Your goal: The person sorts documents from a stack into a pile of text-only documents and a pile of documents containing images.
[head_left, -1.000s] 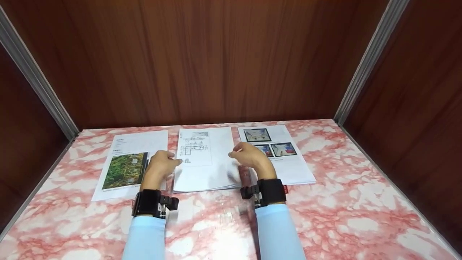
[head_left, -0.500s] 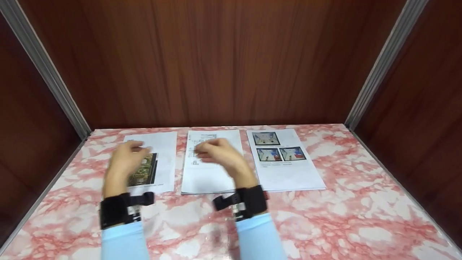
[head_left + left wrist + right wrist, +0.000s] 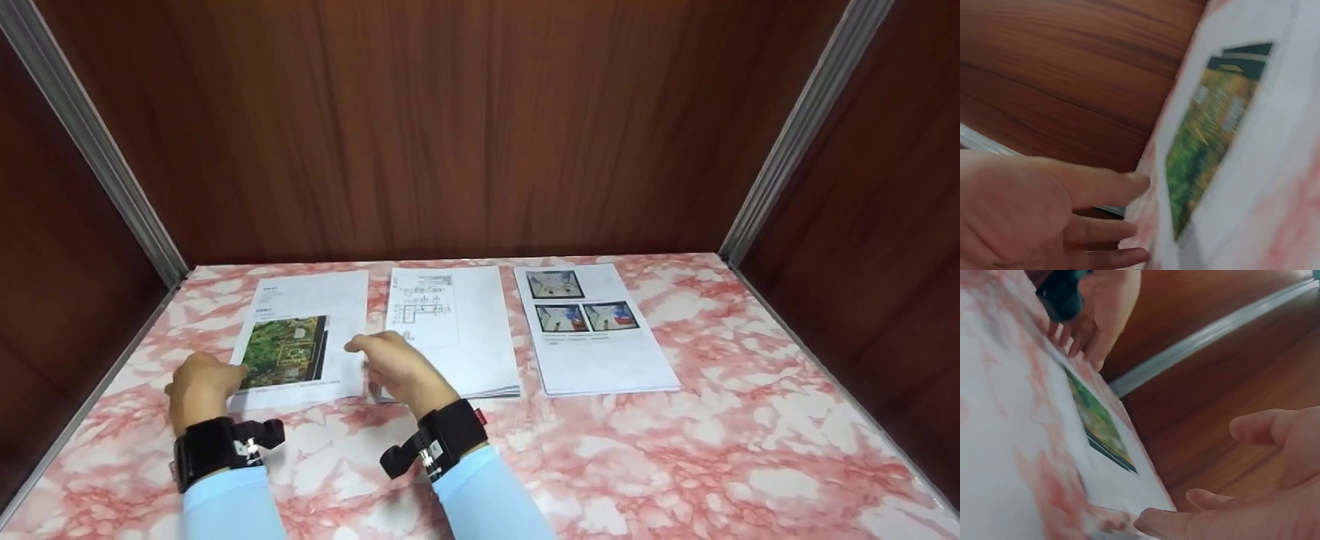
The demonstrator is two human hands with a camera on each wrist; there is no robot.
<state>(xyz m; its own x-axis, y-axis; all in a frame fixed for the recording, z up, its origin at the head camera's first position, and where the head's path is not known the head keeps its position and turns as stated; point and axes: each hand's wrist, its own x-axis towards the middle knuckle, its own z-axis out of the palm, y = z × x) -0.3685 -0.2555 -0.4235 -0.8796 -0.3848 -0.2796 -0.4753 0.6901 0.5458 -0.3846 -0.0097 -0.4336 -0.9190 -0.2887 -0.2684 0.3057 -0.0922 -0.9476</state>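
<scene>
A white printed sheet with a green aerial photo lies on the left of the table. My left hand is at this sheet's lower left edge; the left wrist view shows the thumb and fingers of that hand extended and apart, with nothing between them. Near the sheet's right edge is my right hand, over the lower left corner of the middle paper stack. In the right wrist view, the right hand has its thumb and fingers spread, gripping nothing. Whether fingertips touch the sheet, I cannot tell.
A third paper stack with several small photos lies to the right. The middle stack carries a line drawing, its lower edges slightly fanned. Red-and-white marbled tabletop surrounds the papers. Brown wood-grain panels rise behind and at both sides.
Both hands have moved left from the middle stack to either side of the left sheet, and lowered. The papers stay in about the same places on the table; the head view has shifted slightly.
</scene>
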